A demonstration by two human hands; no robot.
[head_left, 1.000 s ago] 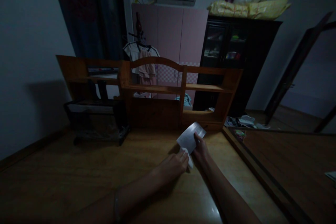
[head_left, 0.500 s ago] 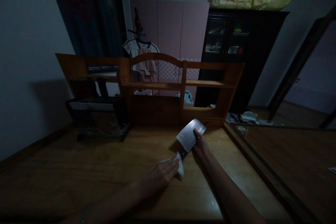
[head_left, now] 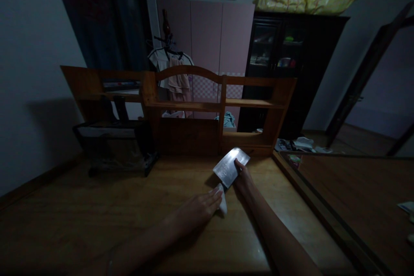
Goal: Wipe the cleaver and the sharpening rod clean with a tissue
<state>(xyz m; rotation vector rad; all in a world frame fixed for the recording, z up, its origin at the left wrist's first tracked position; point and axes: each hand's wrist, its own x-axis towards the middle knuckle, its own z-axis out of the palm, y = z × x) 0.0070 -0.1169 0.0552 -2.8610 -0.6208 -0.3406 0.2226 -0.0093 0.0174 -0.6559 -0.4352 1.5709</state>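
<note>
Over surface (head_left: 181,181) | cleaver (head_left: 228,168) pinched by right hand (head_left: 244,179) | cloth (head_left: 223,205) pressed at handle (head_left: 225,188) by curled left hand (head_left: 201,208) | edge best avoided

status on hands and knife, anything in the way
Right hand gripping knife blade. Left hand holding white cloth at knife handle. Nothing visibly blocking either hand.

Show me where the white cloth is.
The cloth is low in the head view, just right of centre, in the left hand, by the cleaver's handle.
</note>
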